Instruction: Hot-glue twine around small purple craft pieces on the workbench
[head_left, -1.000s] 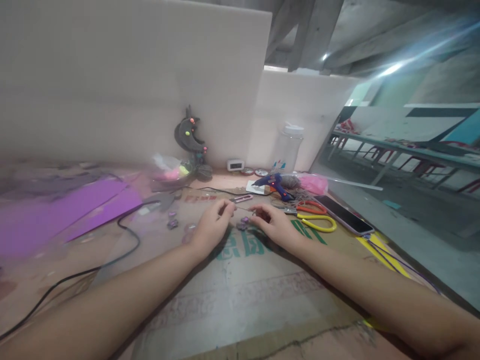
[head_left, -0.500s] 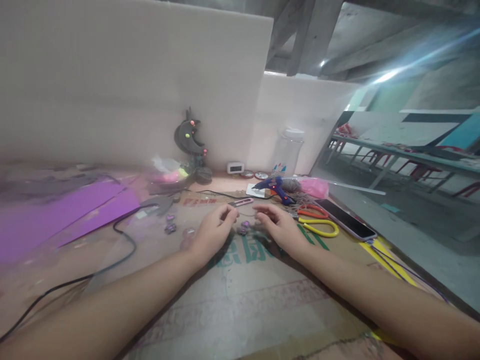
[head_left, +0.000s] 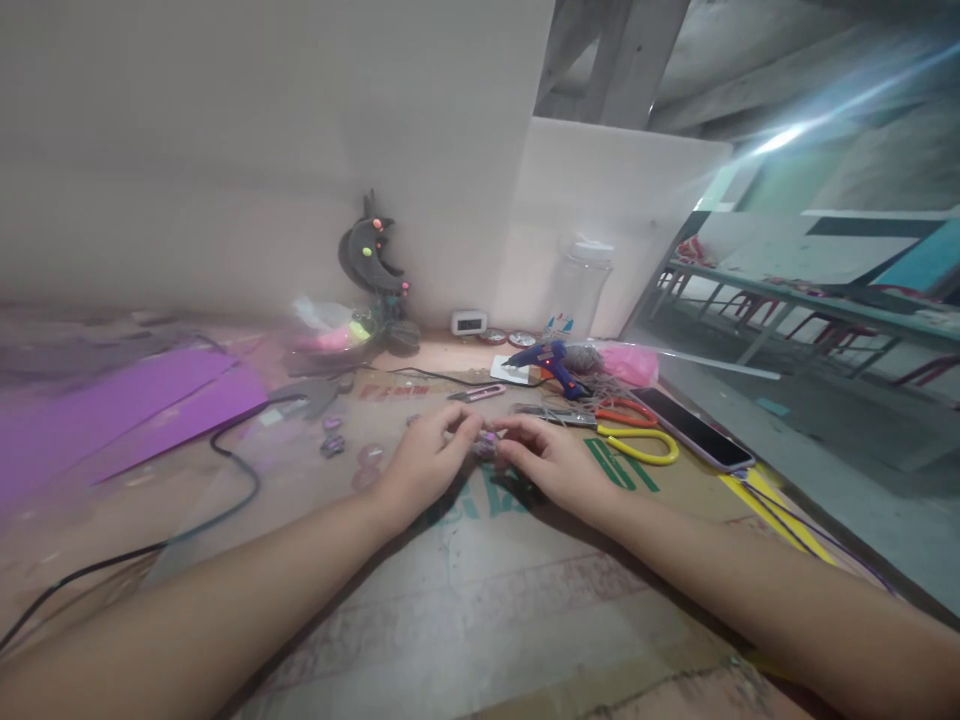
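Note:
A small purple-and-grey piece (head_left: pixel 486 446) sits low between my two hands, over the cardboard sheet (head_left: pixel 480 600). My left hand (head_left: pixel 431 455) is on its left, thumb and forefinger pressed together; what they pinch, if anything, is too small to make out. From the other side, the bent fingers and thumb of my right hand (head_left: pixel 546 458) come close around the piece, their tips seeming to touch it. Whether it is lifted cannot be told. Similar purple pieces (head_left: pixel 332 445) lie to the left. Beyond my fingers is a pink utility knife (head_left: pixel 477 393).
A blue glue gun (head_left: pixel 551 368) with a lit red light stands behind my right hand. Scissors with red and yellow handles (head_left: pixel 645 445) and a phone (head_left: pixel 694 430) lie right. Purple sheets (head_left: pixel 165 420) and a black cable (head_left: pixel 251 480) are left. A clear bottle (head_left: pixel 581 285) stands behind.
Both hands have come nearer together and lower around the small purple piece, which showed in the gap between them before. The view has tilted slightly; the tools have not moved.

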